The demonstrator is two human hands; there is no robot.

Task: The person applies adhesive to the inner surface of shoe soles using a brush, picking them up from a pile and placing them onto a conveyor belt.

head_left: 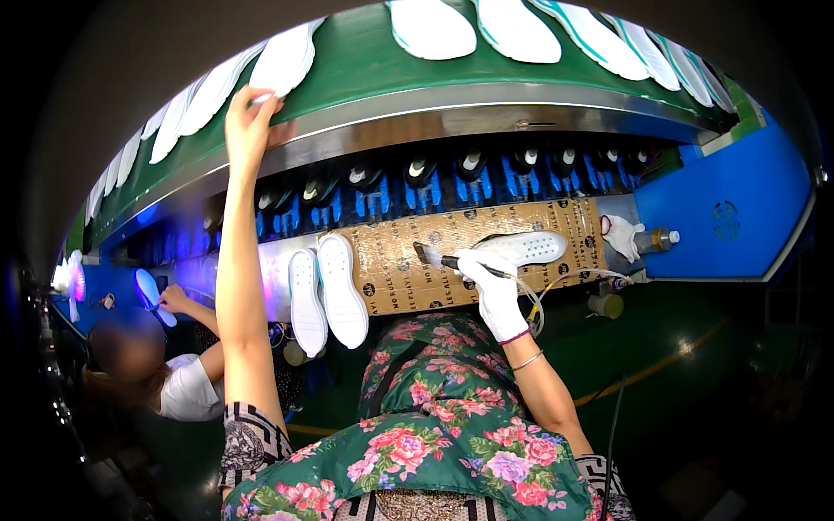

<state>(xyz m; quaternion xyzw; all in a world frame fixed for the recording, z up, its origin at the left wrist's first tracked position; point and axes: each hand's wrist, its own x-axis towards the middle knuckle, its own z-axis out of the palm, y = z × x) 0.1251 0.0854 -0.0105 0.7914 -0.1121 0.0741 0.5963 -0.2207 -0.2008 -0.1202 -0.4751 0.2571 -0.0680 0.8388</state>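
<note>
Two long white shoe soles [345, 295] lie side by side, left of a brown cardboard sheet [391, 252]. Bare left hand [252, 122], fingers pinched, grips another white sole [287, 61] over the green belt [356, 61]. White-gloved right hand [493, 295] curls round a dark-handled brush [448, 260] beside a dotted white sole [532, 249] on the cardboard.

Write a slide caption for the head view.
Gloved right hand holding a brush, bare left hand at a white sole on the green surface.
</note>
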